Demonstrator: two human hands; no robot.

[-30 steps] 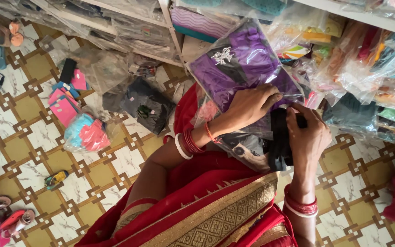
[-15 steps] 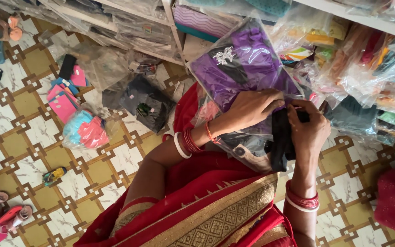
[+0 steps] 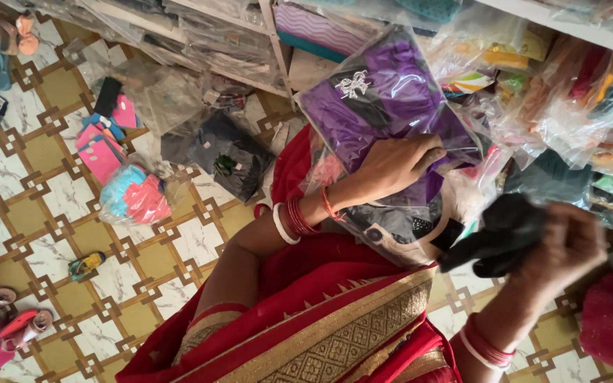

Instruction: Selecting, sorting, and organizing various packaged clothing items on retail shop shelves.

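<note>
held a clear bag of purple cloth point(image 3: 384, 99) flat under the left hand point(image 3: 395, 164), fingers pressed together on it. gripped a black cloth point(image 3: 494, 237) in the clenched right hand point(image 3: 565, 245), clear of the bag, not yet packed.

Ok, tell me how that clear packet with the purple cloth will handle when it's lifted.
Probably floppy: the clear packet creases and sags around the left hand pressing it. Its glossy plastic looks slippery, so it may slide in a loose grip. Folded purple cloth suggests it is light and unlikely to break.
</note>
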